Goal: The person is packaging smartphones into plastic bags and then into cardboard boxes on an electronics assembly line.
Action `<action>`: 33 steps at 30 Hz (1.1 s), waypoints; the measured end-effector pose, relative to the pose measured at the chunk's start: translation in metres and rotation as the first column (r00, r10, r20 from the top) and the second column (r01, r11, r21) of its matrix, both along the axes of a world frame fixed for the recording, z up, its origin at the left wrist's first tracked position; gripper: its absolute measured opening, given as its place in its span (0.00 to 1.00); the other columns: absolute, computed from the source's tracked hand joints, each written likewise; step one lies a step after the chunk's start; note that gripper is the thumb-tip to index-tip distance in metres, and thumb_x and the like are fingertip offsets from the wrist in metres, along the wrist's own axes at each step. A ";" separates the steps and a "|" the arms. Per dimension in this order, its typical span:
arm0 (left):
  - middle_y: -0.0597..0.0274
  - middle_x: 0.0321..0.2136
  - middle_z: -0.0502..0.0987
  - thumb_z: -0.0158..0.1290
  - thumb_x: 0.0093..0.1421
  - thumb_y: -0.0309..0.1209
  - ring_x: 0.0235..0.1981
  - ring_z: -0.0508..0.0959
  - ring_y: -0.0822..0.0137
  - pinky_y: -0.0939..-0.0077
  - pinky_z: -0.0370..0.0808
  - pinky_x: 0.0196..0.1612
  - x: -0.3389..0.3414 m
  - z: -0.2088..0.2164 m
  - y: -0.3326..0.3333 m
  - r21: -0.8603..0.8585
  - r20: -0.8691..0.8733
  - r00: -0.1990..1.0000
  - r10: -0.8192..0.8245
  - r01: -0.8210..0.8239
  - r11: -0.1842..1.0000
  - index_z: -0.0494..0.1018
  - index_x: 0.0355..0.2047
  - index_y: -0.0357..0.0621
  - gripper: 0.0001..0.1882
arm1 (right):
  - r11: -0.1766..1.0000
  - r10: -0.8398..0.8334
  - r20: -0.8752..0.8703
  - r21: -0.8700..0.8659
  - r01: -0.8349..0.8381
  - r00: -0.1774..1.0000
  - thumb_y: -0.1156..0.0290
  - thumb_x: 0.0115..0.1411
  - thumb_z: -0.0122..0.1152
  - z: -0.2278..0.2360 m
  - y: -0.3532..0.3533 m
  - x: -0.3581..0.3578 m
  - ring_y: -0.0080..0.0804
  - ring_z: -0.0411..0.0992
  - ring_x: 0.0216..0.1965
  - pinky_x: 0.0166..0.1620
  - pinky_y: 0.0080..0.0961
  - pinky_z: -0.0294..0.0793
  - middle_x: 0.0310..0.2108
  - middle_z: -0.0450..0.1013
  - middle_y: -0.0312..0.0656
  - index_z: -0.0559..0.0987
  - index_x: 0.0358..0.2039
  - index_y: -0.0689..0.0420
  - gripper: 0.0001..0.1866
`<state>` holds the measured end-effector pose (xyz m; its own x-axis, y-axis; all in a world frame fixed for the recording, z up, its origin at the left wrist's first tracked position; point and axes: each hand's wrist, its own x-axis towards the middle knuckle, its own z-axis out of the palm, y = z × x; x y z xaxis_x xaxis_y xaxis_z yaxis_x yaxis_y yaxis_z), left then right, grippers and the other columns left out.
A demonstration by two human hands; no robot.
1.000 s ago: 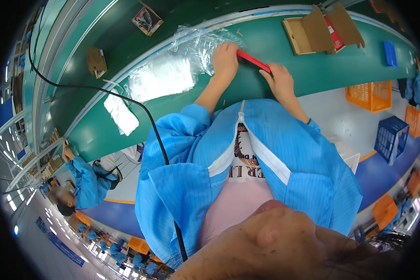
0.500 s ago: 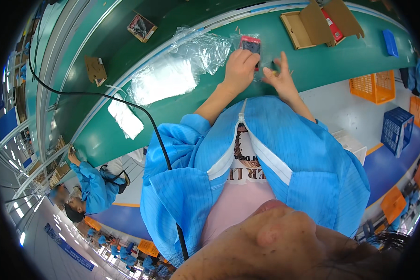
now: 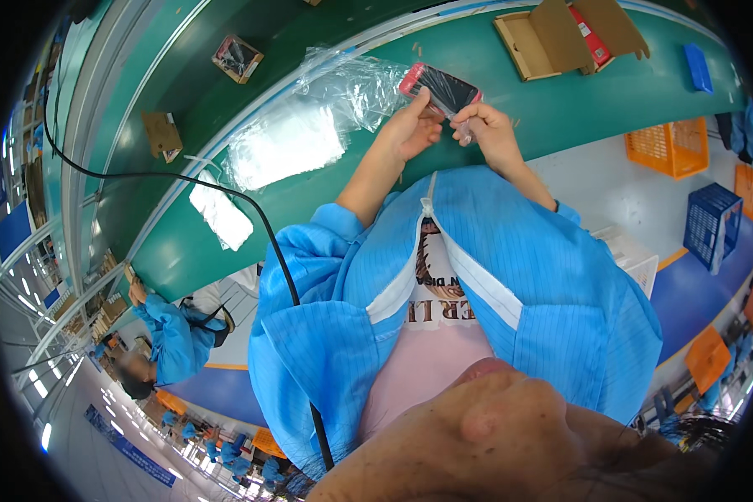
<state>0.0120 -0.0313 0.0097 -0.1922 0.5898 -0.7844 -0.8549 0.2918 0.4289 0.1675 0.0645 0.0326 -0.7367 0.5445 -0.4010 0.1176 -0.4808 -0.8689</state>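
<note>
A flat red-edged handheld device with a dark face (image 3: 445,89) is tilted above the green workbench, in what looks like a clear plastic bag. My left hand (image 3: 410,130) is closed on its left part, thumb over the dark face and fingers underneath. At the device's lower right corner, my right hand (image 3: 487,130) pinches the clear plastic (image 3: 466,132), its fingertips drawn together. Just left of the device lies a spread of clear plastic bags (image 3: 351,90), beside a bright white stack of plastic sheets (image 3: 289,146).
Open cardboard boxes (image 3: 523,42), one with a red item, stand at the bench's far right near a blue bin (image 3: 697,69). An orange crate (image 3: 668,149) is to the right. A black cable (image 3: 251,201) crosses at left. Another person (image 3: 171,335) sits further left.
The device has turned from upright to slanting and its dark face shows more. My right hand has gone from spread fingers to pinching the plastic; my left hand has shifted lower on the device.
</note>
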 end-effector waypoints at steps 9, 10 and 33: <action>0.63 0.28 0.75 0.50 0.63 0.32 0.24 0.73 0.74 0.78 0.73 0.25 -0.027 0.008 0.014 0.396 -0.326 0.914 0.240 -0.098 0.913 0.70 0.33 0.42 0.07 | 0.646 -0.486 0.335 0.760 0.074 0.807 0.67 0.55 0.61 -0.008 0.105 0.090 0.28 0.74 0.35 0.38 0.22 0.74 0.39 0.73 0.45 0.70 0.50 0.63 0.24; 0.63 0.28 0.75 0.50 0.62 0.32 0.24 0.73 0.74 0.78 0.74 0.26 -0.029 0.019 0.021 0.376 -0.436 0.864 0.253 -0.080 0.923 0.70 0.34 0.41 0.07 | 0.435 -0.659 0.311 0.901 0.009 0.685 0.65 0.53 0.64 -0.003 0.125 0.090 0.29 0.74 0.37 0.40 0.25 0.73 0.43 0.71 0.47 0.67 0.53 0.64 0.29; 0.50 0.29 0.77 0.58 0.52 0.45 0.33 0.78 0.51 0.62 0.75 0.34 -0.025 0.016 0.052 -0.763 -0.609 -0.449 -0.654 0.108 0.637 0.74 0.36 0.38 0.21 | 0.401 -0.337 0.250 0.911 -0.102 0.908 0.64 0.61 0.53 -0.028 0.028 -0.014 0.55 0.72 0.33 0.36 0.41 0.72 0.33 0.73 0.55 0.74 0.37 0.66 0.15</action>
